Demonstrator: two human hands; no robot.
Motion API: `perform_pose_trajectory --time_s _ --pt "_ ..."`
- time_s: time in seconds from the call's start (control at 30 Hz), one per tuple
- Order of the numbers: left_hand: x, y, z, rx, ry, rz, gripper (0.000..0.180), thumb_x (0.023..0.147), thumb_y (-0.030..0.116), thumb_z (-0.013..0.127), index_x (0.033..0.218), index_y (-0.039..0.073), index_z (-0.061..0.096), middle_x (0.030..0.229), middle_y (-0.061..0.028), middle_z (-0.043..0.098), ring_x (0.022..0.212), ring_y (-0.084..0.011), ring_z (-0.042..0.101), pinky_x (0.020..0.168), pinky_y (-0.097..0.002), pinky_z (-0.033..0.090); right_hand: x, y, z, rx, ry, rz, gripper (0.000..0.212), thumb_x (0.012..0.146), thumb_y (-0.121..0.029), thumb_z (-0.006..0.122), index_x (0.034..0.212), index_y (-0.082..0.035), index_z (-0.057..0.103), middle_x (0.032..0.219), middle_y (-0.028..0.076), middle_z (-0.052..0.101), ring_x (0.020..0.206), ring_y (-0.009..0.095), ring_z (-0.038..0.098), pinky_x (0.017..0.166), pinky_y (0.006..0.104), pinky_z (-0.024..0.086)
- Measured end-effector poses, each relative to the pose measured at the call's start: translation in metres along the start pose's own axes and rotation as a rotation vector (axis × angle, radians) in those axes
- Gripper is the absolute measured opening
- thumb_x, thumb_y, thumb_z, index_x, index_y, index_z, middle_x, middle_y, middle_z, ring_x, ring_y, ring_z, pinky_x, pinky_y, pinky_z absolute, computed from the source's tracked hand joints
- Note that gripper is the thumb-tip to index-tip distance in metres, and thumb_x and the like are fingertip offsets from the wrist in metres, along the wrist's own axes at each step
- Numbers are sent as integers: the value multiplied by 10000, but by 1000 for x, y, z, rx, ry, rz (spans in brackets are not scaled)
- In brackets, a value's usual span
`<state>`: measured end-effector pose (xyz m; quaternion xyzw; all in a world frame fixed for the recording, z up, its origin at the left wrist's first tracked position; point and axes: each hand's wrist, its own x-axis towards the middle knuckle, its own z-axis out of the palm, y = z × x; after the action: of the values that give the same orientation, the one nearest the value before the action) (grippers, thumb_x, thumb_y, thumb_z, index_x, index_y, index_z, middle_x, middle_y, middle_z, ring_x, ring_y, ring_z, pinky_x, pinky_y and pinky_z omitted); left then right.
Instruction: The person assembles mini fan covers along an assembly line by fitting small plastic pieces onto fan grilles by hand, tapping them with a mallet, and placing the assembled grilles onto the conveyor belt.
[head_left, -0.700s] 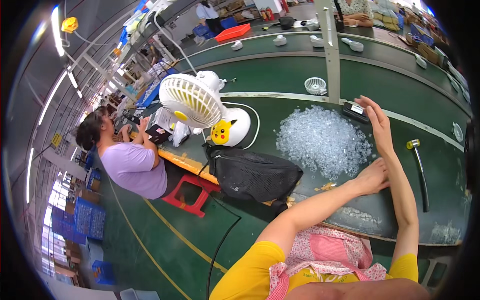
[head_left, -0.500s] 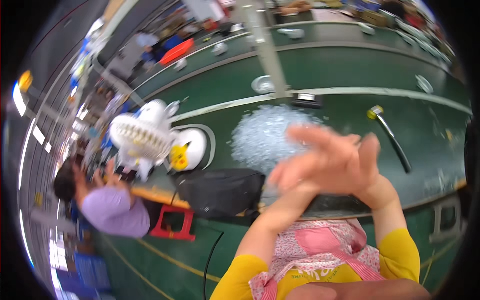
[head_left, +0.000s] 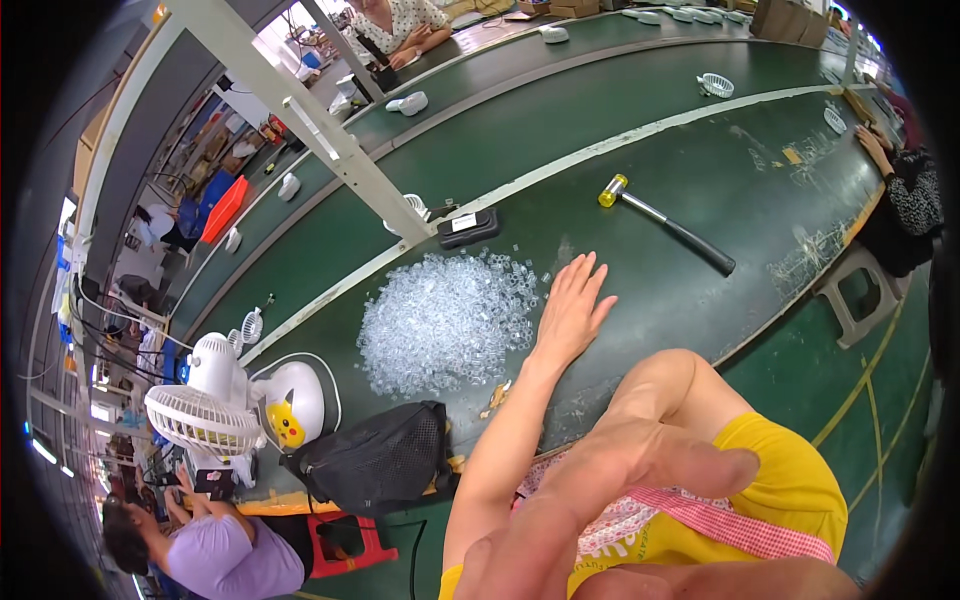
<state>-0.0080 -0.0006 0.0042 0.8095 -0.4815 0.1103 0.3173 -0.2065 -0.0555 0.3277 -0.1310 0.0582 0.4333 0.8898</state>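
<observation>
Since half a second ago, the right hand [head_left: 610, 470] has swung from in front of the pile up close to the camera, its forearm folded back, while the view has turned so that the pile [head_left: 445, 322] shows farther left. One digit of that hand points out to the right; the other fingers run toward the lower edge, and I cannot tell whether they hold anything.

On the bench [head_left: 650, 310], the left hand [head_left: 570, 312] lies palm down just beside the pile's right edge, its fingers slightly spread and the thumb apart, with nothing visible in its grasp. Small clear pieces make up the pile, a few loose around its rim. Behind it sits a black case [head_left: 468, 230], by the foot of a pale post [head_left: 300, 120]. Farther right lies a hammer [head_left: 668, 222], yellow head toward the post, dark handle slanting away. Left of the pile are a black bag [head_left: 375, 460] and a white fan [head_left: 205, 418].
</observation>
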Motion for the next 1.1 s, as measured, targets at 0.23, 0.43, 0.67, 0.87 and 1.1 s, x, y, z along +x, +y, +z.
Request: perform_pose_trajectory --time_s 0.23,0.43,0.67,0.87,1.1 --pt "-5 3 -1 6 3 2 470 890 218 667 1297 18 543 1418 -184 466 1323 -357 425 1105 -457 338 0 6 7 3 159 -41 729 802 -438 394 1131 195 544 933 325 631 892 382 622 920 456 477" --pt "-4 5 1 16 -11 -4 467 898 234 658 1299 23 543 1426 -178 462 1328 -356 422 1110 -457 331 14 16 -15 451 -413 -302 712 831 -457 363 1085 177 565 923 326 626 864 350 619 880 405 496" --pt "4 4 1 6 -2 16 461 890 219 662 1288 16 552 1409 -190 479 1325 -359 424 1109 -454 330 -8 25 7 284 -47 -378 770 853 -462 350 1094 246 534 964 397 617 1011 422 612 956 420 453" --pt "2 2 -1 -3 -29 3 471 897 220 650 1290 -14 542 1422 -210 451 1342 -361 395 1119 -460 314 21 5 -26 498 -122 -154 770 847 -462 404 1108 253 524 945 392 617 965 425 627 939 455 472" --pt "-2 1 1 -15 -27 3 473 897 221 648 1297 -9 539 1424 -210 448 1350 -358 389 1124 -459 309 0 3 -3 614 -3 -55 742 834 -493 426 1083 192 565 887 335 625 891 356 641 867 415 505"
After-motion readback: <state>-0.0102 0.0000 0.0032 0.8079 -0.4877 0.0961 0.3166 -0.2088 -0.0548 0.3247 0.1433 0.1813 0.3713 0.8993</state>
